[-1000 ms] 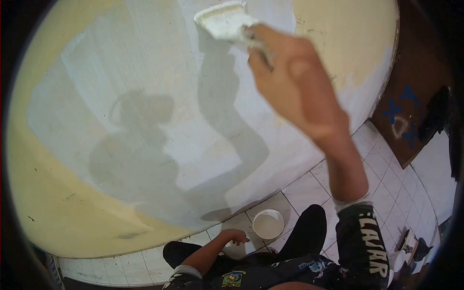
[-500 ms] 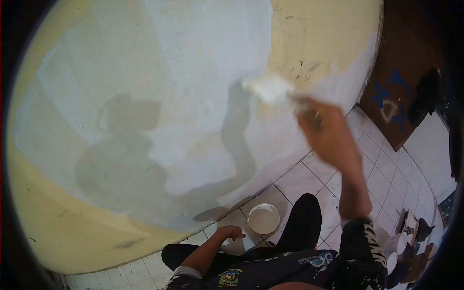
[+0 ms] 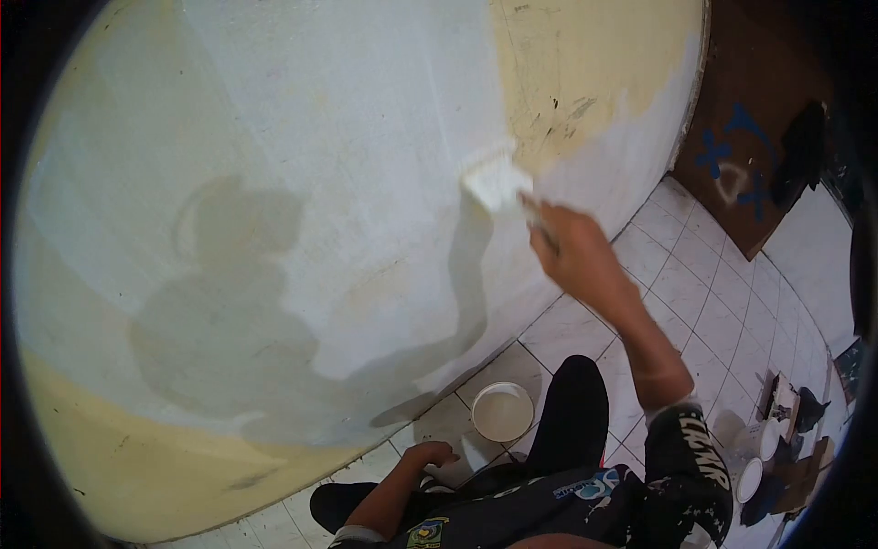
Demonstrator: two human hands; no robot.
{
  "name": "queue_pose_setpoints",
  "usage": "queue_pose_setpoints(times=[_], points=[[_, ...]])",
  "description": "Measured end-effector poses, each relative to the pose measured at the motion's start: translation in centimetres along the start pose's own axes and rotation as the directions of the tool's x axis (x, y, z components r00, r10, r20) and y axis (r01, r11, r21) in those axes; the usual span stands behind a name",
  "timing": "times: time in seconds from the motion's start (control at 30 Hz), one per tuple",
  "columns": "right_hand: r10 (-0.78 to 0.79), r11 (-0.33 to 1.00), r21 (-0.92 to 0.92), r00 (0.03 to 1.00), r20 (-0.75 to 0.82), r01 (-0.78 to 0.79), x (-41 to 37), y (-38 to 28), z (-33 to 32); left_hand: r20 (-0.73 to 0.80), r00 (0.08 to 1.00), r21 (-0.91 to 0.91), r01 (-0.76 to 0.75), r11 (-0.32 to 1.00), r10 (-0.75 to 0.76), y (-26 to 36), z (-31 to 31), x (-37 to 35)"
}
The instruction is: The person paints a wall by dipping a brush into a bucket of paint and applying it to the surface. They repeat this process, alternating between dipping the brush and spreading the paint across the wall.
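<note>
My right hand (image 3: 579, 252) is wrapped round the handle of a wide paintbrush (image 3: 498, 181). White paint coats its bristles, which lie against the wall (image 3: 384, 174) near the border of white and yellow. Down by my leg, my left hand (image 3: 433, 454) hangs with its fingers curled together and nothing visible in them. A round white bucket (image 3: 502, 412) stands on the floor between the wall and my knee, to the right of my left hand; its inside looks pale.
White floor tiles (image 3: 567, 334) run along the wall's base. A brown door panel (image 3: 732, 119) with blue marks stands at the upper right. White containers (image 3: 749, 479) and other clutter lie at the lower right. My shadow (image 3: 229, 293) falls across the wall.
My right hand and the paintbrush have shifted left and slightly down in view. The bristles look sharper than before. My left hand stays low near the bucket.
</note>
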State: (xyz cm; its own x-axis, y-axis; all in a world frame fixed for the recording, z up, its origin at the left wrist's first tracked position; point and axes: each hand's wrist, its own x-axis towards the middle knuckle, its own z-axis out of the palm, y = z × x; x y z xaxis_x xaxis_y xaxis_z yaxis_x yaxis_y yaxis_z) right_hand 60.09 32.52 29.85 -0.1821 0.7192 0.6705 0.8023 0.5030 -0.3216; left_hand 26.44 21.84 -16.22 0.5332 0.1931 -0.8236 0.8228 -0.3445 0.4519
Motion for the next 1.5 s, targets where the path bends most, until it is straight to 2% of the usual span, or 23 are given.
queue_pose_setpoints(times=[0.07,0.13,0.3,0.37,0.4,0.43,0.5,0.57,0.63,0.73,0.8,0.87,0.9,0.93,1.0,1.03,1.13,1.2,1.23,1.3,1.4,1.47,1.5], points=[[0.058,0.994,0.084,0.996,0.067,-0.063,-3.6,1.5,2.4,-0.045,0.999,-0.051,-0.011,0.999,0.008,0.3,-0.1,0.0],[0.099,0.993,0.049,0.982,0.163,-0.108,-6.8,2.8,3.9,0.042,0.999,0.002,-0.006,1.0,0.006,0.0,0.6,0.8],[0.134,0.99,-0.014,0.903,0.408,-0.14,-8.7,3.5,4.2,0.014,1.0,0.038,-0.003,0.999,0.003,2.7,-1.3,-2.3],[0.138,0.985,0.046,0.921,0.365,-0.166,-5.5,2.8,3.4,-0.024,1.0,0.04,-0.011,0.999,0.012,3.2,-1.4,-2.6],[0.136,0.985,0.058,0.938,0.318,-0.163,-3.5,1.6,2.1,0.027,1.0,0.048,-0.004,0.999,0.003,2.8,-1.3,-2.0],[0.219,0.972,-0.008,0.9,0.377,-0.233,-0.8,-0.4,-0.2,0.078,0.997,0.057,0.003,0.998,-0.007,2.3,-1.2,-1.4],[0.167,0.981,0.064,0.969,0.185,-0.181,1.9,-1.4,-2.3,0.057,0.998,0.102,-0.028,0.994,0.022,1.4,-1.0,-0.6],[0.153,0.987,0.024,0.981,0.116,-0.156,4.1,-3.3,-5.1,0.037,0.997,0.14,-0.065,0.988,0.061,1.6,-0.6,-0.7],[-0.06,0.996,-0.08,0.989,-0.134,0.05,5.3,-4.0,-6.5,-0.165,0.985,0.07,-0.041,0.997,0.052,2.9,-1.0,-2.5],[0.011,0.999,-0.045,0.979,-0.206,-0.02,6.5,-5.2,-9.0,-0.183,0.982,0.031,-0.034,0.999,0.039,5.3,-2.5,-5.6],[-0.054,0.998,-0.003,0.97,-0.239,0.055,6.4,-4.6,-8.1,-0.112,0.994,0.02,0.01,1.0,-0.008,4.7,-2.6,-4.7],[0.118,0.991,0.087,0.967,-0.228,-0.101,5.2,-4.8,-6.4,-0.035,0.998,0.013,0.054,0.998,-0.054,4.3,-2.5,-4.5],[0.118,0.992,0.06,0.961,-0.251,-0.107,4.0,-3.9,-4.4,-0.052,0.997,0.012,0.055,0.998,-0.054,4.4,-2.5,-4.7],[0.034,0.987,0.16,0.945,-0.325,0.019,2.5,-1.8,-1.1,-0.069,0.996,0.012,0.056,0.998,-0.055,4.3,-2.7,-4.8],[0.099,0.987,0.141,0.979,-0.179,-0.075,-1.9,0.5,4.4,-0.045,0.999,0.096,-0.018,0.995,0.023,1.0,-1.2,-1.2],[0.036,0.998,0.062,0.982,-0.188,-0.024,-4.0,1.2,6.6,-0.012,0.995,0.179,-0.092,0.98,0.095,-0.2,-0.7,0.1],[0.101,0.992,0.087,0.993,-0.06,-0.096,-9.7,2.8,10.0,-0.029,0.999,0.062,0.027,0.998,-0.025,2.5,-2.0,-2.8],[0.151,0.987,0.043,0.983,0.105,-0.156,-12.8,3.9,10.7,0.002,0.999,0.048,0.049,0.998,-0.049,3.8,-3.0,-4.0],[0.158,0.986,0.044,0.982,0.104,-0.163,-13.9,4.3,10.8,0.028,0.997,0.031,0.068,0.997,-0.069,3.9,-3.0,-4.1],[0.238,0.962,0.052,0.915,0.325,-0.269,-15.0,5.2,11.0,-0.012,0.998,0.028,0.058,0.998,-0.057,3.7,-2.8,-4.2],[0.321,0.931,0.033,0.861,0.394,-0.363,-10.4,1.4,7.0,-0.104,0.994,0.013,0.042,0.999,-0.041,3.5,-2.5,-4.4],[0.129,0.976,0.161,0.984,0.12,-0.148,-7.2,1.0,6.0,-0.145,0.989,0.001,0.036,0.999,-0.036,3.7,-2.3,-4.5],[0.161,0.966,0.188,0.983,0.091,-0.176,-5.2,-0.5,4.2,-0.121,0.992,0.018,0.019,1.0,-0.017,3.7,-2.4,-4.3]])
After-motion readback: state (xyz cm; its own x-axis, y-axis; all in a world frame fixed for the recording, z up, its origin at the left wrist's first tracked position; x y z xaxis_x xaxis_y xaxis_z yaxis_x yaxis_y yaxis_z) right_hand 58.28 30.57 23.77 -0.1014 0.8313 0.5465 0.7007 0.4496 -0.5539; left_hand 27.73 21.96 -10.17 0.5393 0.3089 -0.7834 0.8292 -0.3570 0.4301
